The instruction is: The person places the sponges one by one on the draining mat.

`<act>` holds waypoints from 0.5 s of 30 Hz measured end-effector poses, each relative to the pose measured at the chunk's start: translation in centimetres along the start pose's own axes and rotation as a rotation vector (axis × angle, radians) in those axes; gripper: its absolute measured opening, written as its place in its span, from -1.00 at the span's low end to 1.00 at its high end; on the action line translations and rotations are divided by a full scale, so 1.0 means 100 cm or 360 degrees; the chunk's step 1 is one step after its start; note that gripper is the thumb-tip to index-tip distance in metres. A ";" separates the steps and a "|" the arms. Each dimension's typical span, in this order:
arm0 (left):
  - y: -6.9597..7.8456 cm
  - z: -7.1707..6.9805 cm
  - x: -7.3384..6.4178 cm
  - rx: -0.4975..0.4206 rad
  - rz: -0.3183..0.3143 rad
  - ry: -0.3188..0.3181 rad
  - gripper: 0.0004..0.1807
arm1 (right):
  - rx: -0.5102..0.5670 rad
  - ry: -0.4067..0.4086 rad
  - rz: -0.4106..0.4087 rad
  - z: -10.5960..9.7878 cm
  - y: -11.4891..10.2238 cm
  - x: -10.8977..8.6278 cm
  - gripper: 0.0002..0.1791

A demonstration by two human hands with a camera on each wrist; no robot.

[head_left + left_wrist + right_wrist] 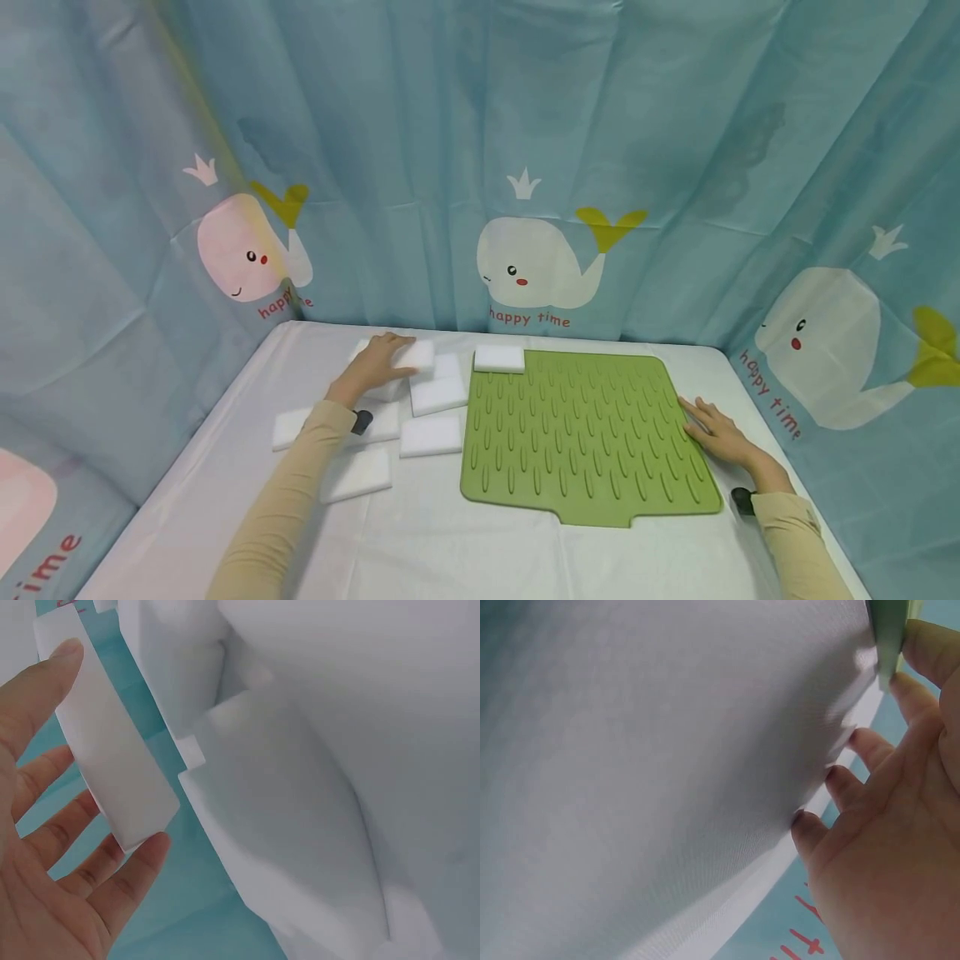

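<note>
Left of the green mat [600,508], over the cloth-covered table [450,550], the left grip [372,367] is pinching a white block [420,355], its left end hiding behind fingers; a tan left sleeve [285,504] is covering parts of flat white slabs [431,436]. The right grip [716,433], fingers spreading, is touching the mat's edge; oblong ridges [588,485] are studding its surface.

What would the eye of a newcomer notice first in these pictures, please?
Probably the large green mat, lying on the white tablecloth, with a white block at its far left corner and the right hand touching its right edge. To its left, the left hand holds another block near several others. Behind hangs a blue curtain printed with pale whales.
</note>
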State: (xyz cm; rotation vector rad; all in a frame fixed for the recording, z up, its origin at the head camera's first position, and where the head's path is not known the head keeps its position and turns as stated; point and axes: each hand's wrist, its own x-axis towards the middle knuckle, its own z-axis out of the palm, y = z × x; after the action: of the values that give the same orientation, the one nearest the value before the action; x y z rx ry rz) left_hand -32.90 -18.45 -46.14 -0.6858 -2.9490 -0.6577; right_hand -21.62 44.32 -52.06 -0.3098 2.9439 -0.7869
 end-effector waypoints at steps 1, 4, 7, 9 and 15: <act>0.002 0.000 0.000 -0.0003 0.0006 -0.0003 -0.25 | 0.0001 -0.0002 0.0000 0.000 0.000 0.000 -0.35; 0.007 0.003 0.002 0.0007 0.0023 -0.0017 -0.25 | 0.0002 -0.0004 -0.0003 0.000 -0.001 -0.001 -0.36; 0.010 0.007 0.005 0.0018 0.0040 -0.0036 -0.26 | 0.0006 -0.0002 -0.0006 0.000 -0.002 -0.001 -0.36; 0.012 0.010 0.007 0.0010 0.0041 -0.0051 -0.27 | 0.0004 0.0002 -0.0008 0.000 -0.002 -0.001 -0.35; 0.021 0.016 0.012 -0.0024 0.0071 -0.0092 -0.28 | 0.0002 -0.0003 0.0000 0.001 -0.002 -0.002 -0.35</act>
State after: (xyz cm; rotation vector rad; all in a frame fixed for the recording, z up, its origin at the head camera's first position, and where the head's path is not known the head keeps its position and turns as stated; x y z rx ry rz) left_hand -33.01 -15.56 -46.60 -0.7827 -2.9741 -0.6688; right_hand -21.41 44.13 -52.07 -0.3104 2.9415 -0.7878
